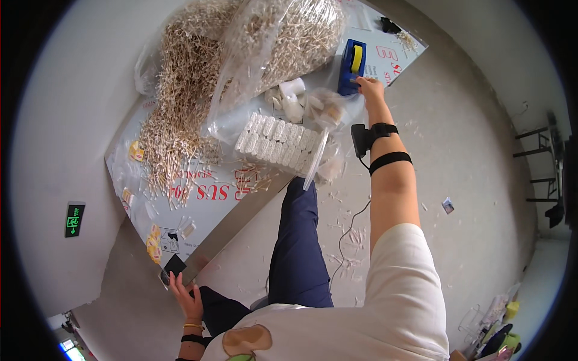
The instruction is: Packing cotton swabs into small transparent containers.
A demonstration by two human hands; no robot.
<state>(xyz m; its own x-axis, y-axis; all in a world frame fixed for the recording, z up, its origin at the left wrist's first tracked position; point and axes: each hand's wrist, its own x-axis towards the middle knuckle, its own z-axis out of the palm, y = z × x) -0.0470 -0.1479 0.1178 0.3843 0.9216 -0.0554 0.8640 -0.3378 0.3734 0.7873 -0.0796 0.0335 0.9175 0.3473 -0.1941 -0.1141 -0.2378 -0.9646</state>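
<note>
At the table's far right edge stands a blue tape dispenser (348, 84) with a yellow-centred roll (357, 59). My right hand (371, 90) is at its near end, fingers pinched together at what looks like the tape's end; the strip is too small to see clearly. My left hand (188, 299) is by the table's near left corner, fingers stretched out and apart. Its fingertips touch or nearly touch a flat dark rectangular object (174, 265) there. Between the hands lies a clear bag of white cotton swab bundles (278, 141), stacked in rows.
Large clear bags of loose cotton swabs (289, 45) cover the far table, and a heap of swabs (171, 150) spills leftward. White rolls (292, 96) lie beside the bundles. Yellow labels (153, 240) lie along the left edge. A cable (344, 246) and scattered swabs are on the floor.
</note>
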